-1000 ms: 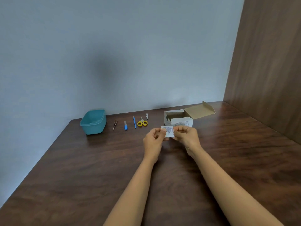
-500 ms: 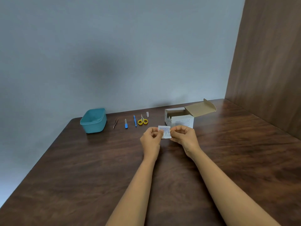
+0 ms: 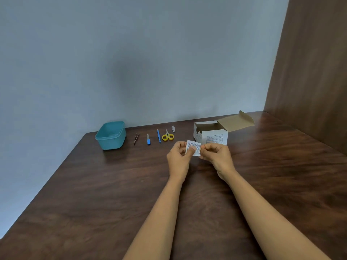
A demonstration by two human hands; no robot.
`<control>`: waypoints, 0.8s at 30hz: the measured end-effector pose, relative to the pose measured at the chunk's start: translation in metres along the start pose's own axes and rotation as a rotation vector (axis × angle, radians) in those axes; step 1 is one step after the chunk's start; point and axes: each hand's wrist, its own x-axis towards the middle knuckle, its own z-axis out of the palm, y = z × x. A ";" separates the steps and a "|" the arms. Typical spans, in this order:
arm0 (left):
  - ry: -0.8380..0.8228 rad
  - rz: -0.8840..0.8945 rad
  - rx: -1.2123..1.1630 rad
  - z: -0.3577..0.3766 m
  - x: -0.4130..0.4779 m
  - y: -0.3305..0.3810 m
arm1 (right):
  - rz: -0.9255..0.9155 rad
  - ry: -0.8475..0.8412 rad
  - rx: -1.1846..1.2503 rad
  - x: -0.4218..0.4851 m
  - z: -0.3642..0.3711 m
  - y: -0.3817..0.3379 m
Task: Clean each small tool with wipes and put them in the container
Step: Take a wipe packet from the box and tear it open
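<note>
Wipe packet (image 3: 196, 145) pinched between left hand (image 3: 178, 158), right hand (image 3: 216, 156).

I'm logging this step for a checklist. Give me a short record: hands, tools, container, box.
hands: left hand and right hand both pinch a wipe packet above the table
tools: tweezers, nail file, blue-handled tool, yellow scissors, nail clipper, all lying on the table
container: teal container, left of the tools, no tool seen inside
box: white box, flap open
</note>
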 end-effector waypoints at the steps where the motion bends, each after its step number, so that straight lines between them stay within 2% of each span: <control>1: -0.014 0.001 -0.016 0.000 0.000 0.000 | 0.000 -0.001 -0.004 0.000 0.000 0.000; 11: -0.087 -0.029 -0.073 -0.003 0.002 0.000 | 0.024 -0.070 -0.121 0.001 0.001 -0.001; 18: -0.070 -0.058 -0.073 -0.002 0.003 -0.003 | -0.002 -0.094 -0.326 0.003 0.004 -0.001; 21: -0.052 -0.061 -0.078 -0.002 0.003 -0.002 | -0.026 -0.071 -0.292 0.001 0.005 -0.001; 24: -0.050 -0.064 -0.090 -0.002 0.004 -0.003 | -0.021 -0.016 -0.151 -0.001 0.004 -0.003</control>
